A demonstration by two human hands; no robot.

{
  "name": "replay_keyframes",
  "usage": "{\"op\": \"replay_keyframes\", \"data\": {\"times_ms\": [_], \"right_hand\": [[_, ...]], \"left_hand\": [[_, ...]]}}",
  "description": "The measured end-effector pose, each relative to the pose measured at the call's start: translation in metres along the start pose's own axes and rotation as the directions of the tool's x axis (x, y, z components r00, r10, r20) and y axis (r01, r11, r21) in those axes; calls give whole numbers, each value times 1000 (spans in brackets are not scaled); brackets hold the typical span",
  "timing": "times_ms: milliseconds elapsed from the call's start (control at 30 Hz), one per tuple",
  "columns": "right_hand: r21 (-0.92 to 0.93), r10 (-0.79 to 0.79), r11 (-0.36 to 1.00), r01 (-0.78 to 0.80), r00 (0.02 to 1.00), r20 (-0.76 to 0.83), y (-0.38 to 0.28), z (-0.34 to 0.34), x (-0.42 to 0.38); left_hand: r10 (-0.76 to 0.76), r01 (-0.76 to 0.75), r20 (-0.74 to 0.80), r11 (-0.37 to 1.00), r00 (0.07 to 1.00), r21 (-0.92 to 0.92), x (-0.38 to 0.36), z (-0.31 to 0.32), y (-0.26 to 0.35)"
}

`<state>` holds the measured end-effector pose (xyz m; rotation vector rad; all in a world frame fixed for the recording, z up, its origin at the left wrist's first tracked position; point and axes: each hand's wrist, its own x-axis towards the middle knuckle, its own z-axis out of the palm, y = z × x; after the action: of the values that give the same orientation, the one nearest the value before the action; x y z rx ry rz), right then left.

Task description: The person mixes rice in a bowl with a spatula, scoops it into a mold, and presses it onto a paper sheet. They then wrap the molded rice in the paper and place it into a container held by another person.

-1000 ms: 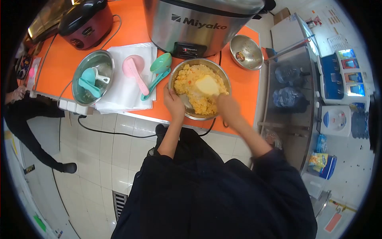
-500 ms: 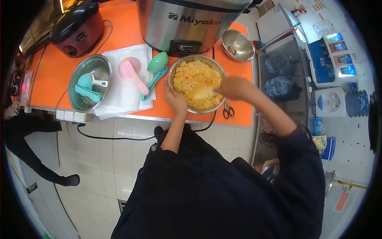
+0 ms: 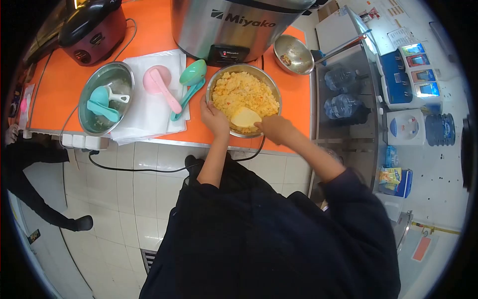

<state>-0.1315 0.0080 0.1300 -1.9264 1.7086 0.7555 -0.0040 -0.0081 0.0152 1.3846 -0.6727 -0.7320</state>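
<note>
A round metal bowl (image 3: 277,85) full of yellow rice (image 3: 246,92) with orange and red bits stands on the orange table. My left hand (image 3: 215,119) is wrapped round the bowl's left rim. In my right hand (image 3: 279,129), closed round its handle, is a pale yellow spatula (image 3: 245,117), its flat blade in the rice near the bowl's front edge. Just left of the bowl lie a green scoop (image 3: 193,73) and a pink scoop (image 3: 158,79), the pink one on white paper sheets (image 3: 137,117).
Behind the bowl stands a large Miyako cooker (image 3: 219,30). At left are a metal bowl (image 3: 89,124) with teal scoops (image 3: 103,103) and a dark red cooker (image 3: 97,37). A smaller metal bowl (image 3: 294,54) sits at right. Another person's leg (image 3: 40,204) shows at far left.
My right hand has moved left and down toward the bowl's front edge, and the spatula blade now shows clearly there. The scissors beside the bowl no longer show. The view has shifted slightly.
</note>
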Motion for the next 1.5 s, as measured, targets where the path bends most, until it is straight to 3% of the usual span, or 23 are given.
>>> {"op": "replay_keyframes", "data": {"times_ms": [33, 100, 167, 300, 367, 433, 500, 567, 600, 733, 867, 933, 967, 1033, 1067, 1133, 1200, 1233, 1267, 1367, 1433, 1500], "right_hand": [[56, 26, 998, -38, 981, 192, 7, -15, -3], [-205, -191, 951, 232, 960, 204, 23, -56, -11], [-135, -56, 987, 86, 976, 212, 29, -91, -4], [-168, -152, 973, 160, 986, 60, 37, -92, 49], [216, -17, 976, 5, 998, 53, 32, -51, 82], [222, -17, 975, -1, 997, 82, 19, -37, 83], [233, -9, 972, -16, 994, 109, 6, -21, 73], [359, 77, 928, -99, 994, 75, -7, -16, 54], [28, -153, 986, 163, 963, -222, 7, 26, 77], [40, -66, 996, 76, 975, -210, -18, 25, 20], [-54, -168, 986, 160, 966, -198, 10, 17, 6], [31, -10, 1000, 6, 994, 107, 19, -19, -6], [30, -14, 999, 11, 995, 99, 26, -33, -2], [-205, -182, 952, 227, 960, 213, 35, -63, 15], [-206, -194, 950, 235, 960, 204, 32, -71, 25], [-47, -233, 972, 229, 969, -84, 25, -77, 46], [-203, -466, 881, 427, 858, -215, 17, -46, 97], [-2, -368, 925, 380, 893, -258, 3, -23, 102], [202, -264, 925, 323, 925, -273, -10, 1, 93], [144, -186, 962, 230, 945, -268, -20, 32, 54], [39, -228, 970, 239, 954, -194, -12, 25, 27], [15, -245, 969, 249, 961, -127, 1, -3, -2]], "left_hand": [[-10, 10, 10, 1000, 1000, 4, -1, 0, 0], [14, -14, 2, 1000, 1000, 13, -2, 0, -4], [39, -38, -6, 999, 999, 28, -2, 0, -3], [27, -27, -18, 999, 999, 35, -7, -1, 2], [9, -9, -18, 1000, 1000, 14, -7, -1, 0], [57, -40, -107, 987, 993, 154, -11, 1, -4], [23, -6, -109, 988, 994, 158, -15, 1, -3], [2, 15, -113, 989, 994, 149, -14, 5, 2], [-16, 31, -110, 990, 994, 134, -14, 3, 3], [-34, 44, -96, 994, 995, 103, -12, 1, 0], [-31, 39, -95, 995, 995, 87, -10, 0, -4], [2, 8, -89, 993, 996, 114, -11, 0, -5], [10, 0, -92, 994, 996, 113, -12, 0, -6], [39, -30, -58, 990, 998, 138, -9, -1, -10], [52, -43, -64, 989, 997, 141, -8, -2, -9], [26, -22, -47, 996, 999, 87, -11, -2, -7], [36, -34, -42, 999, 998, 37, -12, -2, -9], [34, -35, -30, 999, 999, -12, -9, -1, -10], [41, -41, -37, 999, 998, -10, -4, 1, -7], [18, -16, -27, 997, 999, 76, -6, -3, -4], [-36, 34, -32, 997, 999, -76, -6, -1, -9], [-24, 23, -6, 998, 1000, -58, -2, -2, -15]]}}
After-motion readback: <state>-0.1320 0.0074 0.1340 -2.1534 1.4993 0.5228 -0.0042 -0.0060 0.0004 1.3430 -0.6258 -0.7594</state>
